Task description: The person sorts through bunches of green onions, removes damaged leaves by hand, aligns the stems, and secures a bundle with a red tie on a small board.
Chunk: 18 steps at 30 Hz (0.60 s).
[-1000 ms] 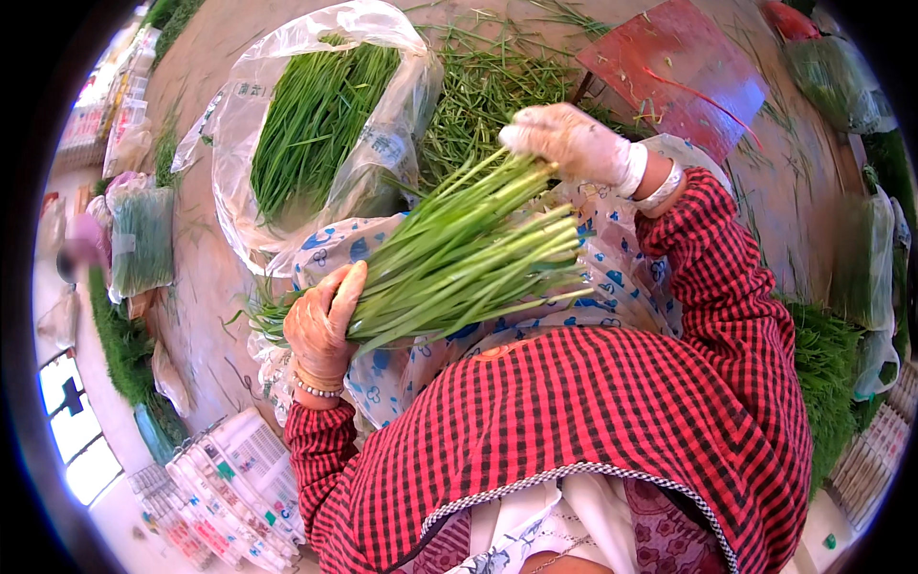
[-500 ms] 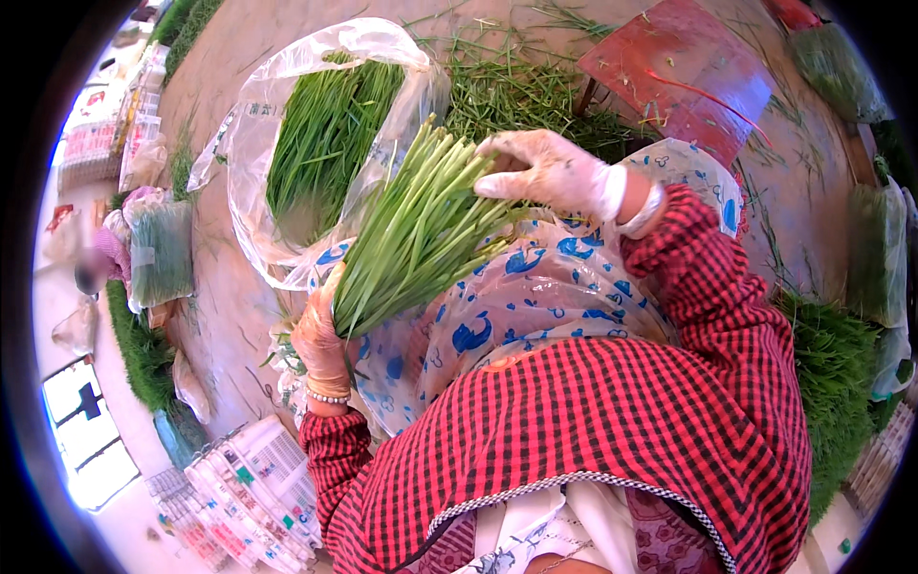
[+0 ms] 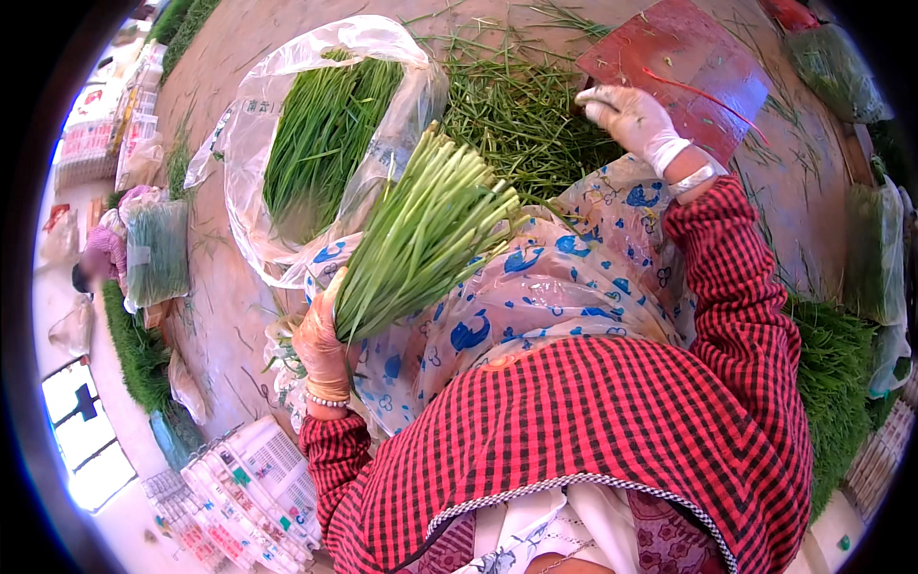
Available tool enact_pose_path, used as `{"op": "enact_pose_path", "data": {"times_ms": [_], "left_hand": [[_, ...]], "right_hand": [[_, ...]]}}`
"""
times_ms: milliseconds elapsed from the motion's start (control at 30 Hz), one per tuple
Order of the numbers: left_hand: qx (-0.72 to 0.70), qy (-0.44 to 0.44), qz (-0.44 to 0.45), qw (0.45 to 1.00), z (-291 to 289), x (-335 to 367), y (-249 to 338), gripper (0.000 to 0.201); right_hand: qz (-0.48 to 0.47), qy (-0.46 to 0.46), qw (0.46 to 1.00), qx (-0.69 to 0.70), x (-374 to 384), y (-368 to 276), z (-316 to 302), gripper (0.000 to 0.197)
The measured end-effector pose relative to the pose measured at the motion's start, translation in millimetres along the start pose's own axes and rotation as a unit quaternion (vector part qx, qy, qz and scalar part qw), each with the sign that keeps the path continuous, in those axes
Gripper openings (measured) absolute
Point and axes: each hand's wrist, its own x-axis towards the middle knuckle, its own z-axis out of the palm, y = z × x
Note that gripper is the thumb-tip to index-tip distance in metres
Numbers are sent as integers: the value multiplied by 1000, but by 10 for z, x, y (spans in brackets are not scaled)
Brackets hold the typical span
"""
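Observation:
In my gloved left hand [image 3: 323, 335] is a thick bunch of green chives [image 3: 421, 234], gripped near its lower left end. Its pale cut stem ends fan out toward the upper right. My gloved right hand [image 3: 633, 122] is held apart from the bunch, beside the red board and over the edge of a heap of loose green trimmings [image 3: 526, 120]. Its fingers are drawn together; whatever may be between them is too small to make out. An open clear plastic bag [image 3: 251, 196] lies beyond the bunch, with more chives [image 3: 335, 134] packed in it.
A red board [image 3: 669, 67] with a red strip on it stands at the far right. A plastic apron with blue prints [image 3: 535, 277] covers my lap. Stacked newspapers [image 3: 253, 478] lie at lower left, more greens [image 3: 827, 392] at right. Another person [image 3: 105, 249] is at far left.
My right hand has left the stem ends and moved right and away, to beside the red board, its fingers closing together. The left hand and bunch have hardly moved.

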Motion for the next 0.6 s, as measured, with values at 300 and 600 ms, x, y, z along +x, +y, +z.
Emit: {"op": "enact_pose_path", "data": {"times_ms": [300, 600], "left_hand": [[25, 6, 6, 1000, -23, 20, 20, 59], [4, 4, -80, 997, 25, -92, 5, 57]], "right_hand": [[79, -300, 919, 244, -134, -1358, 700, 41], [120, 55, 974, 185, -35, -608, 419, 25]]}}
